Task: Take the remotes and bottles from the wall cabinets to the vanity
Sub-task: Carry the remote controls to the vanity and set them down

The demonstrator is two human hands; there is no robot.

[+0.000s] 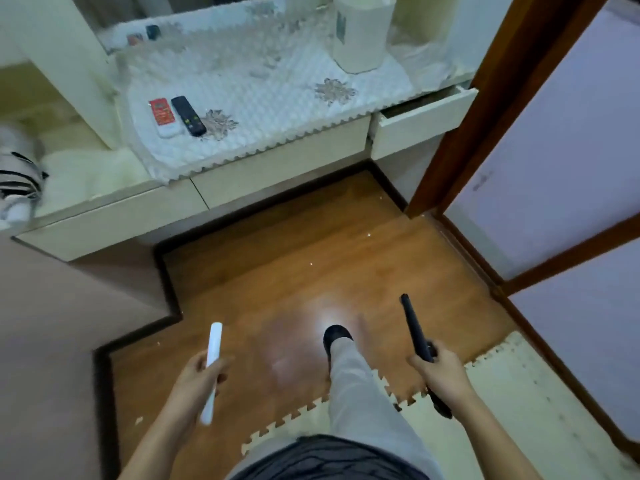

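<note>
The left hand point(199, 375) holds a white remote point(214, 344) low over the wooden floor point(277, 271), its fingers point(223, 367) wrapped round the middle of it, so that one end points forward and the other sticks out behind the palm. The right hand point(440, 372) grips a slim black remote point(414, 327) the same way, fingers clenched round its lower half, the long end aimed ahead. Both remotes are well apart from the bench point(277, 168), which stands ahead across the floor.

On the bench lies a quilted mat point(277, 109). Near its left edge a red-and-white remote point(162, 114) and a short black remote point(188, 116) lie side by side (just beside each other, whether touching is hard to tell). A white container point(362, 32) stands upright toward the back right. At the bench's right end a drawer point(426, 123) is pulled partly out. One shoe point(336, 336) is on the floor between the hands, and foam mats point(502, 393) cover the floor nearest the person.
</note>
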